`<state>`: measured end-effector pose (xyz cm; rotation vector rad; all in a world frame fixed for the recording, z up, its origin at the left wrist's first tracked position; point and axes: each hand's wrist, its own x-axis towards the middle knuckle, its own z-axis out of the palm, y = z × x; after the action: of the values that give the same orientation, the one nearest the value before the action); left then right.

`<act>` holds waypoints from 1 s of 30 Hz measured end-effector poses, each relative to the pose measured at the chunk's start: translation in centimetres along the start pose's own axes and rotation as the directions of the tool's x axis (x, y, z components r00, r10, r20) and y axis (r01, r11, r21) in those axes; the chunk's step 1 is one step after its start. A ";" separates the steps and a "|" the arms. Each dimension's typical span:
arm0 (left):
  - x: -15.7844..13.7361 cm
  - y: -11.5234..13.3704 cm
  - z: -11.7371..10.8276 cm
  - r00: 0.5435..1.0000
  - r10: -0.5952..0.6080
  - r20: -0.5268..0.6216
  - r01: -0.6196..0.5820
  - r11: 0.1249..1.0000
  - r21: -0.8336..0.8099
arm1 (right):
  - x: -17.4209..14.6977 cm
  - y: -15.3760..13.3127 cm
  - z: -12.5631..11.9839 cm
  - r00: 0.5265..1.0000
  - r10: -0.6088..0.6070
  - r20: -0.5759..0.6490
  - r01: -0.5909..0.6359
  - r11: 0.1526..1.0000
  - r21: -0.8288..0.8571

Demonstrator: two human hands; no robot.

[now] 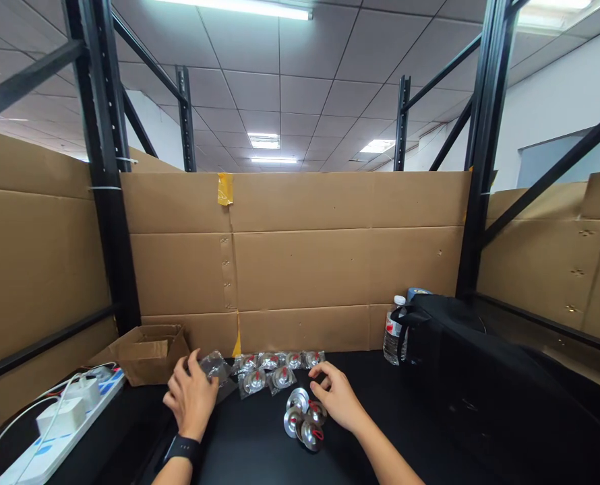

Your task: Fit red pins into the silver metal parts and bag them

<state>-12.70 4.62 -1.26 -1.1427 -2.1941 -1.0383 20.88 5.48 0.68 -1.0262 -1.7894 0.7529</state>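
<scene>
My left hand (191, 397) grips a clear plastic bag (214, 367) that holds a small metal part, just above the black table (249, 451). A black watch sits on that wrist. My right hand (336, 397) rests on the table with fingers loosely curled, touching a cluster of bare silver discs with red marks (304, 417). Between and behind the hands lie several bagged silver discs (274, 367) in two short rows.
An open cardboard box (145, 351) stands at the left. A white power strip with plugs (62, 421) lies along the left edge. A water bottle (394, 330) and a black bag (482, 384) stand on the right. Cardboard walls and black rack posts enclose the table.
</scene>
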 end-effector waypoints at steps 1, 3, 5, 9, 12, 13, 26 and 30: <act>-0.3 0.7 -0.3 0.999 0.035 -0.031 -0.035 0.999 0.004 | 0.0 0.1 -0.1 1.000 -0.007 -0.004 0.007 1.000 0.001; -0.8 1.9 -0.7 0.981 0.194 0.020 -0.192 0.979 -0.069 | 0.1 0.1 -0.2 1.000 -0.016 -0.011 0.016 1.000 -0.006; -1.6 3.1 -0.6 0.881 0.438 0.181 -0.400 0.892 -0.209 | 0.1 0.0 -0.3 0.999 -0.031 -0.017 0.031 0.999 -0.011; -4.2 5.0 0.1 0.610 0.650 0.453 -0.544 0.759 -0.358 | 0.0 -0.1 -0.5 0.999 -0.048 -0.006 0.048 0.999 -0.003; -5.5 5.8 0.3 0.564 0.631 0.532 -0.541 0.770 -0.338 | 0.0 -0.2 -0.6 0.999 -0.053 0.001 0.053 0.999 -0.012; -5.6 5.9 0.3 0.570 0.623 0.536 -0.541 0.776 -0.326 | -0.1 -0.2 -0.7 0.999 -0.054 0.003 0.054 0.998 -0.014; -5.9 6.6 -0.7 0.526 0.711 0.466 -0.588 0.700 -0.406 | -0.4 0.0 -0.2 0.996 -0.051 0.076 0.049 0.998 0.033; -6.1 6.8 -1.1 0.550 0.694 0.465 -0.581 0.718 -0.384 | -0.5 0.1 -0.2 0.995 -0.053 0.083 0.051 0.998 0.034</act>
<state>-3.62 3.26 -1.89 -2.3943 -1.7615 -0.5920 21.16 5.14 0.46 -0.9362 -1.8623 0.7997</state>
